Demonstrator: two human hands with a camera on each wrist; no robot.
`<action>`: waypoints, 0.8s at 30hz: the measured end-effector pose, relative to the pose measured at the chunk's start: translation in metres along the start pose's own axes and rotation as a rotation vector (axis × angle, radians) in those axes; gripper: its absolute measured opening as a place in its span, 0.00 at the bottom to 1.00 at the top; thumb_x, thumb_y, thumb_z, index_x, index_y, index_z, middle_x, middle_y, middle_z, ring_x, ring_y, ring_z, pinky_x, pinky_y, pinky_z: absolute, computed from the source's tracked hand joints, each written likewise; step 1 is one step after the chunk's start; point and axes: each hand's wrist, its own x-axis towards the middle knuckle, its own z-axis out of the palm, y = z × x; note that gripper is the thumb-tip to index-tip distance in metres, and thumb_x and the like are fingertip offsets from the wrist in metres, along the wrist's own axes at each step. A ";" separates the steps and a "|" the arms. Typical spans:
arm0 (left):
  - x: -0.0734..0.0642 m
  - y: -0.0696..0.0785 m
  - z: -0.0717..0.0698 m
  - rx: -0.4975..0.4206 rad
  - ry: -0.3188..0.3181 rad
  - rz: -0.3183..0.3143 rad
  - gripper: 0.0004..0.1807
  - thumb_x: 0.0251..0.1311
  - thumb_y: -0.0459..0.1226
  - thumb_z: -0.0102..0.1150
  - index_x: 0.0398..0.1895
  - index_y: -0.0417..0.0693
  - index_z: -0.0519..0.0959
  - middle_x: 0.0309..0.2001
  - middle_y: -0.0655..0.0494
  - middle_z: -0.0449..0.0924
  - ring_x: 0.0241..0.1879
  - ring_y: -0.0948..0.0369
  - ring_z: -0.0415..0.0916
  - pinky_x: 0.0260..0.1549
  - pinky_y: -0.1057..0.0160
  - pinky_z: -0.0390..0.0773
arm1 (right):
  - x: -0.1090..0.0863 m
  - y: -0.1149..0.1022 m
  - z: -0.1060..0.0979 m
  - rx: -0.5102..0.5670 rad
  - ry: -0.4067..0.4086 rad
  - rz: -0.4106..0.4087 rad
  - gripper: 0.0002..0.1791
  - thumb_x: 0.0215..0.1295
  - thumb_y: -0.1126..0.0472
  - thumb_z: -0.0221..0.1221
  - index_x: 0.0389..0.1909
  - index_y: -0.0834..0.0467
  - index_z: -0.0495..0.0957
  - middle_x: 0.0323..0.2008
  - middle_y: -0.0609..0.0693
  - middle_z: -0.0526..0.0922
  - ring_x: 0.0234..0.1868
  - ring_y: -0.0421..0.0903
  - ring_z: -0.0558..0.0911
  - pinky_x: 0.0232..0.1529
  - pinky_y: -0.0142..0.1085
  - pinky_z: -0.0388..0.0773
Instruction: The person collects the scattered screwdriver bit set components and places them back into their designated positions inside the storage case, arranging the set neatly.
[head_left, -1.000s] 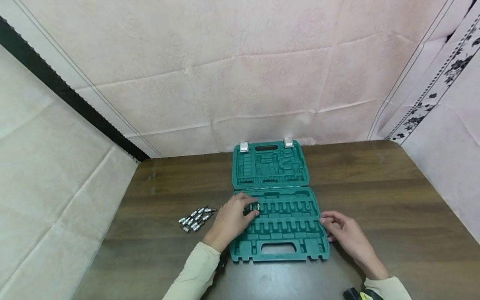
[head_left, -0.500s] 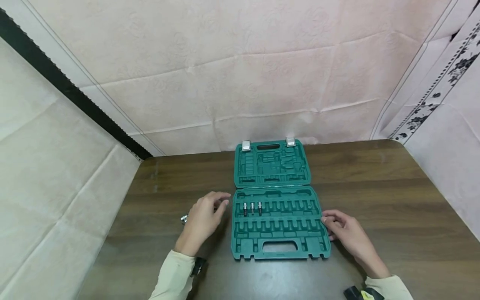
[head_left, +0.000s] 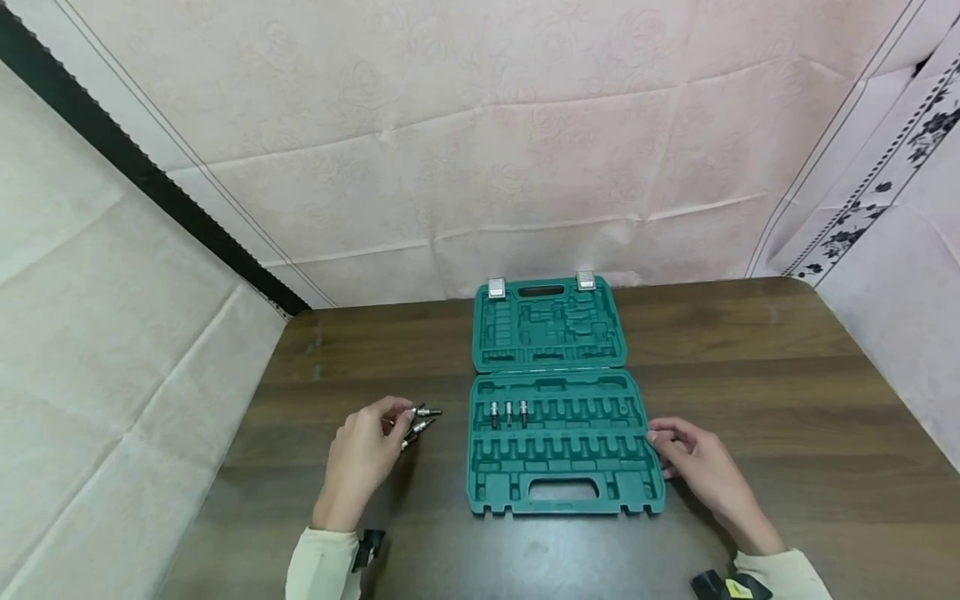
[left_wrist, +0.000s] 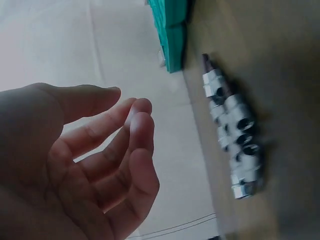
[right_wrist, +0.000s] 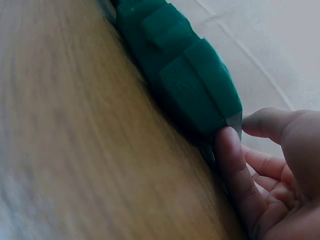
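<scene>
Step in hand, as judged: a further piece is being picked for the tool case, which lies open near the middle of the desk, its lid towards the far edge. Three socket bits are seated side by side at the left end of the upper slot row, chrome ends towards the lid and dark tips towards the near edge.

The loose bits are heaped on the desk between its left edge and the case, nearer the case. The left hand is held at the heap, fingers loosely curved, thumb tip close to the forefinger. From the wrist view nothing is seen between them; the head view is partly blocked by the hand, so light contact with a bit cannot be ruled out.

The case's right edge is pinched between thumb and finger of the right hand, presumably as a steadying hold.

Next move, as judged: one bit to be singled out, turned chrome end towards the lid, and pressed into the slot just right of the third, the case being kept steady meanwhile.
</scene>
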 end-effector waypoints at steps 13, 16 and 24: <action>-0.020 -0.013 0.009 0.155 0.001 -0.225 0.19 0.71 0.51 0.64 0.24 0.53 0.79 0.22 0.56 0.78 0.21 0.53 0.76 0.17 0.55 0.67 | 0.001 -0.001 -0.001 -0.027 0.000 0.041 0.28 0.81 0.50 0.57 0.68 0.67 0.74 0.52 0.60 0.85 0.42 0.43 0.83 0.38 0.35 0.85; -0.019 -0.014 0.011 0.175 -0.025 -0.258 0.24 0.72 0.54 0.62 0.19 0.54 0.77 0.21 0.54 0.77 0.22 0.51 0.77 0.17 0.53 0.68 | 0.001 -0.001 -0.001 -0.022 0.004 0.026 0.28 0.81 0.49 0.58 0.68 0.68 0.74 0.52 0.60 0.85 0.41 0.42 0.83 0.38 0.35 0.85; -0.018 -0.018 0.018 0.191 -0.019 -0.294 0.25 0.68 0.55 0.65 0.16 0.54 0.77 0.22 0.52 0.79 0.23 0.48 0.80 0.18 0.48 0.70 | 0.000 0.000 0.001 0.000 0.003 0.012 0.26 0.81 0.52 0.58 0.67 0.68 0.75 0.51 0.60 0.85 0.40 0.42 0.83 0.38 0.36 0.85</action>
